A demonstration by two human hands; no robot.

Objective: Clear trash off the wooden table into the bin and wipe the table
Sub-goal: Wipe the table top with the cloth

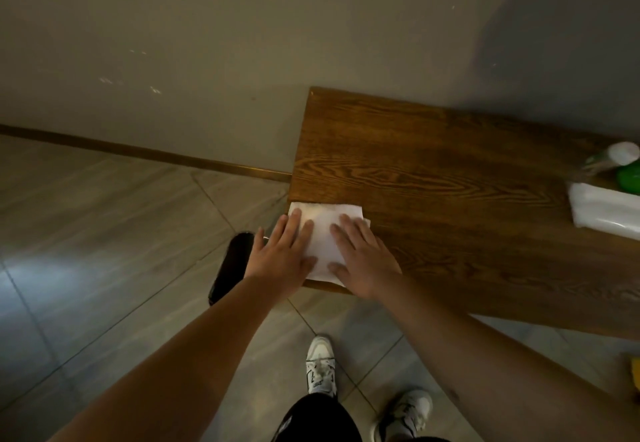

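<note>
Nearest, two white sneakers (320, 365) planted on the tiled floor (104, 234) below the table's edge. Just above, both palms pressed flat on a white paper towel (323, 234) at the near left corner of the wooden table (433, 178): left hand (282, 254) partly overhanging the left edge, right hand (363, 261) beside it, fingers of both spread and open, clamped on nothing, only bearing down. Judged as the wiping step. Best done with even pressure through both palms, keeping the towel flat rather than bunched, sweeping in long overlapping passes along the grain toward the far end, then folding to a clean face once soiled. Worth minding the corner, where the towel's left edge already hangs slightly past the wood and could slip off. Below and left of the hands, a dark rounded object (230, 268) on the floor, possibly the bin, though too dim to tell. Further right along the top, a white plastic-wrapped pack (602, 211), a green item (628, 177) and a white-capped bottle (613, 156) lying close together near the frame edge, standing in the way of a full pass; likely needing lifting or shifting before that end gets wiped. Beyond, the plain grey wall (242, 43) and its wooden skirting board (138, 149).
</note>
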